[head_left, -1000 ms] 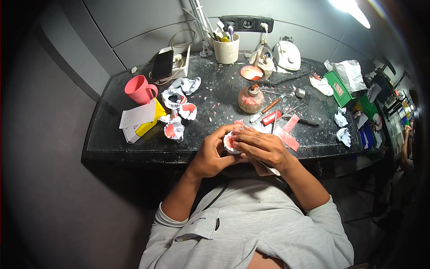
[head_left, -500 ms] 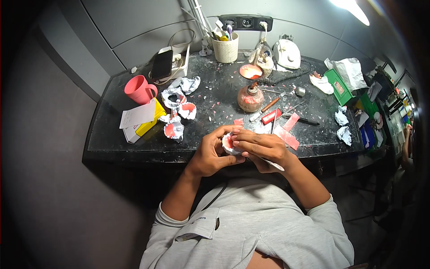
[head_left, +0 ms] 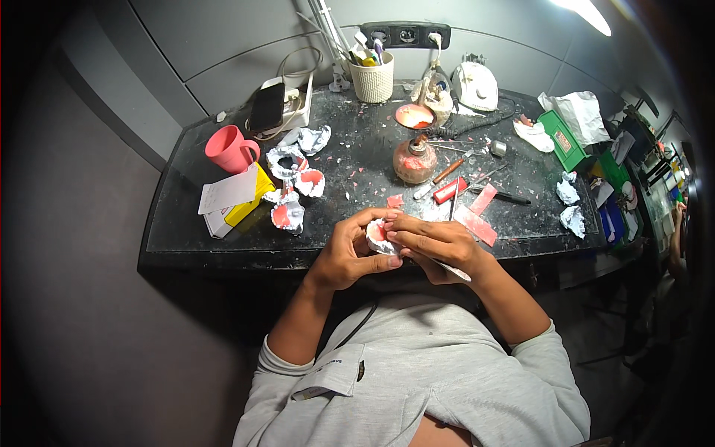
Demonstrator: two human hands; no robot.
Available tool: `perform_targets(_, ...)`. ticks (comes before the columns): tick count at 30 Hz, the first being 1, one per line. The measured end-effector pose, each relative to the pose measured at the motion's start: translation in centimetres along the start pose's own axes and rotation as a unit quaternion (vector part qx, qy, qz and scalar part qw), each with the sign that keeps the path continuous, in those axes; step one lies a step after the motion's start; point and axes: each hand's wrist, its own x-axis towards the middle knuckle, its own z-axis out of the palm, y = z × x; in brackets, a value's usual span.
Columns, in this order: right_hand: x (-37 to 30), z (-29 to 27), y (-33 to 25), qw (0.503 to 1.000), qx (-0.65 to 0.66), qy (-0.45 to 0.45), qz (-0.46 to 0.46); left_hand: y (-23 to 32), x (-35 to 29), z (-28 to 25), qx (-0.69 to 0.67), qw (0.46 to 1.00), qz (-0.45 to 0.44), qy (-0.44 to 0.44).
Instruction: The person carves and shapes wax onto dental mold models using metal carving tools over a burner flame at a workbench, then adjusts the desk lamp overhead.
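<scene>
Spanning the view, the dark workbench (head_left: 223,223) carries a pink mug (head_left: 227,147) and plaster casts (head_left: 292,186), while at its near edge the left hand (head_left: 346,257) cups a white dental cast (head_left: 377,238) and the right hand (head_left: 436,246), fingers closed over its right side, pinches a thin tool (head_left: 456,273).

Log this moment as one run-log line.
left hand: grips white dental cast | right hand: on cast, holding thin tool | place: front edge of black worktop

A dark speckled workbench (head_left: 357,160) stands against grey panelled walls (head_left: 223,45) under a lamp (head_left: 588,13).
</scene>
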Motion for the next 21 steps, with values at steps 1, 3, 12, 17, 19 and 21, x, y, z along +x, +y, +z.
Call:
perform_targets(1, 0.00, 0.00, -0.04, 1.000, 0.000, -0.001, 0.004, 0.09, -0.03, -0.15, 0.003, 1.000, -0.009, -0.008)
perform_targets(3, -0.04, 0.00, -0.03, 1.000, -0.005, -0.004, 0.003, 0.19, -0.07, -0.24, 0.006, 1.000, -0.018, -0.016)
perform_targets(12, -0.29, -0.17, -0.12, 1.000, 0.008, -0.004, 0.024, 0.19, 0.18, -0.26, 0.013, 1.000, -0.020, -0.019)
perform_targets(17, -0.22, -0.03, -0.04, 1.000, 0.006, 0.006, 0.021, 0.09, 0.07, -0.68, 0.018, 0.999, -0.010, -0.031)
perform_targets(19, -0.12, -0.17, -0.22, 0.999, 0.012, 0.002, 0.032, 0.19, 0.13, -0.48, 0.016, 0.999, -0.009, -0.028)
perform_targets(21, -0.10, -0.08, -0.29, 0.999, 0.017, 0.006, 0.036, 0.16, 0.18, -0.30, 0.015, 1.000, -0.009, -0.024)
